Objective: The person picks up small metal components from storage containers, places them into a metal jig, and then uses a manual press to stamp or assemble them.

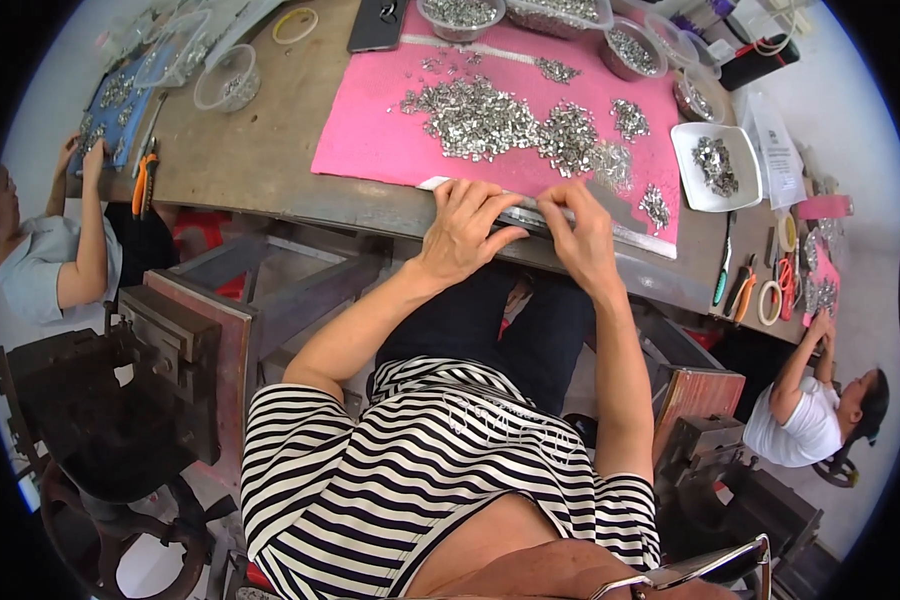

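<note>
My left hand (467, 230) rests at the near edge of a pink mat (365, 130), its fingers bent over the table edge and its thumb held apart below. Just to its right, my right hand (582, 235) has thumb and forefinger pinched at the same edge; whatever is in the pinch is too small to make out. Beyond both hands spreads a large heap of small shiny metal pieces (480, 120). Smaller heaps lie to its right, beside a clear plastic bag (612, 165). A white square dish (686, 165) to the right holds more metal pieces.
Plastic tubs (635, 52) of metal pieces line the mat's far side, near a phone (377, 25). Orange-handled pliers (144, 180) lie left; more pliers (742, 290) and tape rolls (769, 303) lie right. Two other people work at either side. Metal machines (120, 400) flank me.
</note>
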Demonstrator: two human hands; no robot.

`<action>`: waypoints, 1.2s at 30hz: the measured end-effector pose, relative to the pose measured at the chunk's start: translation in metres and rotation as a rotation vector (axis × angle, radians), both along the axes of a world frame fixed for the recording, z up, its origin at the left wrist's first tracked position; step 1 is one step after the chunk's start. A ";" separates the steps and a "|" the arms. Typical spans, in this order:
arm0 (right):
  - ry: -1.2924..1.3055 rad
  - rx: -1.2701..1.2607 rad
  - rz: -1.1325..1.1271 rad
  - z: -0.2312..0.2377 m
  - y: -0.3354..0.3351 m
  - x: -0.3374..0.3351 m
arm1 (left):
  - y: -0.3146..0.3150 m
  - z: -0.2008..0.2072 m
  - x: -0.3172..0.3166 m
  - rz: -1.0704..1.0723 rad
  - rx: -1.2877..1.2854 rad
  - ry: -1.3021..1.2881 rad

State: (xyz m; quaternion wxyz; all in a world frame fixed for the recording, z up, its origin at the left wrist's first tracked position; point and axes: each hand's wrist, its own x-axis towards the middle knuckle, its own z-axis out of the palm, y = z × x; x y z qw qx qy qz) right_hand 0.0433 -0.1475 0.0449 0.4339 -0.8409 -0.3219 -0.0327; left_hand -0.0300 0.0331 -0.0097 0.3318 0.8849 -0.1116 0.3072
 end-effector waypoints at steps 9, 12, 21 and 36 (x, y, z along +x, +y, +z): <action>-0.181 0.009 0.009 -0.012 0.001 -0.020 | -0.004 -0.001 0.000 0.004 0.018 -0.005; -0.267 -0.008 0.000 -0.013 0.005 -0.023 | -0.004 -0.002 -0.001 0.006 0.016 -0.010; -0.575 -0.211 -0.007 -0.012 0.003 -0.036 | -0.003 -0.002 0.000 -0.007 0.008 -0.003; -0.020 0.039 -0.224 0.006 -0.058 -0.029 | -0.002 -0.002 -0.003 -0.047 -0.047 -0.028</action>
